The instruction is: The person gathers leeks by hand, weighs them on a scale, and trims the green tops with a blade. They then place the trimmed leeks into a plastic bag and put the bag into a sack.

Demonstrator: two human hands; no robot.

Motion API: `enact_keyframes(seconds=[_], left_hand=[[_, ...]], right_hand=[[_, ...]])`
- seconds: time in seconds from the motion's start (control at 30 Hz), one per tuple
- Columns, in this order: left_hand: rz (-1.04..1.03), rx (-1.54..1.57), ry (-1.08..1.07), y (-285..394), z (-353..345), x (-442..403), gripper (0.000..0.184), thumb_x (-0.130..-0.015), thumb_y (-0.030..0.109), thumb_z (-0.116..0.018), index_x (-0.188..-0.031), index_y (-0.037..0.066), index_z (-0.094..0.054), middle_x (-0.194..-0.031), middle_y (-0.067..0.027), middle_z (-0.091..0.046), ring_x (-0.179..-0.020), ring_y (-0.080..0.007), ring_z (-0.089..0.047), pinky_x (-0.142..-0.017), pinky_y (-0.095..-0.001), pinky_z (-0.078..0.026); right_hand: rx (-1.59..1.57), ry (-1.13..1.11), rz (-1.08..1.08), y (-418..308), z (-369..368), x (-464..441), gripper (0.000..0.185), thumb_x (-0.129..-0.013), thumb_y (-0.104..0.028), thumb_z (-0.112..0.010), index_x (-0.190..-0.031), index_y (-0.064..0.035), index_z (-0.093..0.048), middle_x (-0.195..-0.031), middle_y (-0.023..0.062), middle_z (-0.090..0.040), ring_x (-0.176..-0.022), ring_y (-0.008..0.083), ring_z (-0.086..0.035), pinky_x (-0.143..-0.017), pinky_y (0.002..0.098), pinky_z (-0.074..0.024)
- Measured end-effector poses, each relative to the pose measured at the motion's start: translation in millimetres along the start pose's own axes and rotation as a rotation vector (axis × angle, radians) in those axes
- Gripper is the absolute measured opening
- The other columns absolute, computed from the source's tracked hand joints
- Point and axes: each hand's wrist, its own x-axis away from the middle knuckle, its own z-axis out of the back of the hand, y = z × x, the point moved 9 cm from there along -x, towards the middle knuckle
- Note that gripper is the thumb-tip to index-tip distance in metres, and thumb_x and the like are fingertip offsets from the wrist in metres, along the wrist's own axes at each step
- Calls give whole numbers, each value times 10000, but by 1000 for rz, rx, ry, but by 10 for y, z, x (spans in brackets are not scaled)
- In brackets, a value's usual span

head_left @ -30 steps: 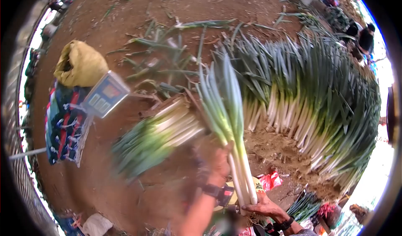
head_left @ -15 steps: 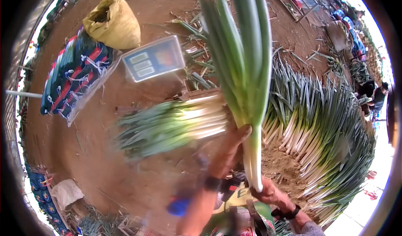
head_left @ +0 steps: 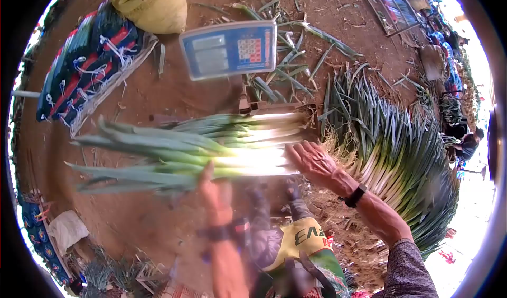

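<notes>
Over soil (head_left: 132,219), once-upright leeks (head_left: 243,158) now lie level along the pile (head_left: 277,120), left hand (head_left: 215,198) holding them, right hand (head_left: 317,164) uncertain in grip.

1. Extends the left forearm (head_left: 229,269), bare, upward from the bottom edge
2. Wears a dark band (head_left: 217,233) at the left wrist (head_left: 219,220), blurred
3. Holds the left hand (head_left: 215,195) just left of centre, blurred, with thumb (head_left: 207,171) up and other fingers unclear
4. Reaches in with the right forearm (head_left: 381,220) from the lower right, angled up to the left, bare below a dark patterned sleeve (head_left: 409,271)
5. Wears a narrow black strap (head_left: 355,196) on the right wrist (head_left: 344,184)
6. Shows the back of the right hand (head_left: 316,161), with fingers loosely bent and pointing left, palm hidden
</notes>
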Motion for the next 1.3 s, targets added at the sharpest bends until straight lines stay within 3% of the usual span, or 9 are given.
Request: enact_keyframes(seconds=[0.27, 0.37, 0.47, 0.77, 0.97, 1.0, 1.1, 1.23, 1.3], left_hand=[[171, 172, 117, -884, 1523, 17, 485, -911, 2, -661, -1378, 28, -536, -1389, -152, -582, -1289, -314, -539, -1128, -514, -423], [219, 164, 328, -1225, 1869, 39, 471, -913, 39, -688, -1360, 13, -543, -1361, -142, -603, -1273, -299, -557, -1114, -486, -438], [327, -24, 548, -1474, 2184, 126, 497, -933, 100, -701, -1387, 16, -517, -1367, -148, -596, -1251, -318, -573, -1087, -468, -469], [274, -447, 741, -1221, 2201, 367, 590, -935, 294, -747, -1397, 37, -485, -1362, -114, -551, -1179, -333, -596, -963, -476, -539], [213, -934, 730, -884, 2483, 494, 454, -945, 287, -730, -1285, 26, -578, -1175, -86, -642, -1016, -246, -658, -857, -377, -570], [189, -1274, 705, -782, 2459, 485, 304, -960, 216, -704, -1161, -2, -637, -1063, -78, -677, -916, -207, -665, -788, -337, -553], [-95, -1753, 524, -694, 2035, 353, 192, -959, 131, -685, -1089, -7, -656, -1019, -87, -683, -865, -190, -653, -737, -330, -527], [-374, -2256, -83, -1059, 1151, -38, 154, -921, 65, -683, -1072, 38, -670, -1071, -101, -663, -994, -278, -632, -880, -429, -501], [-438, -2274, -355, -1278, 1140, -195, 239, -913, 95, -691, -1148, 60, -660, -1206, -103, -638, -1194, -302, -573, -1057, -491, -422]], right_hand=[[62, -188, 126, 290, -1634, 114, 680, -816, 15, -706, -1425, 95, -415, -1035, 134, -580, -952, 243, -564, -827, 347, -526], [52, -198, 128, 452, -1957, 191, 753, -799, 19, -735, -1462, 89, -386, -1025, 132, -574, -952, 245, -560, -829, 350, -526], [43, -228, 80, 640, -2266, 242, 773, -790, 39, -735, -1477, 65, -381, -1018, 119, -566, -935, 240, -558, -820, 346, -524], [-96, -246, -162, 997, -2518, 388, 764, -825, 140, -597, -1526, 42, -308, -1341, 249, -533, -1247, 383, -551, -921, 453, -594], [-190, -168, -132, 1007, -2270, 440, 594, -793, 62, -634, -1374, 57, -512, -1387, 286, -527, -1239, 404, -562, -995, 444, -555], [-215, -181, -161, 1035, -2216, 445, 597, -783, 47, -645, -1366, 53, -521, -1380, 287, -533, -1243, 405, -560, -989, 443, -556], [-250, -164, -207, 1107, -2182, 441, 524, -807, -20, -646, -1322, 21, -559, -1252, 260, -589, -1125, 378, -590, -863, 439, -573], [-205, -178, -246, 1153, -2311, 437, 368, -914, -64, -567, -1275, 4, -574, -1032, 200, -585, -890, 302, -592, -663, 420, -544], [-197, -184, -258, 1150, -2364, 465, 325, -946, -62, -542, -1261, 10, -570, -993, 182, -573, -819, 281, -591, -612, 398, -536]])
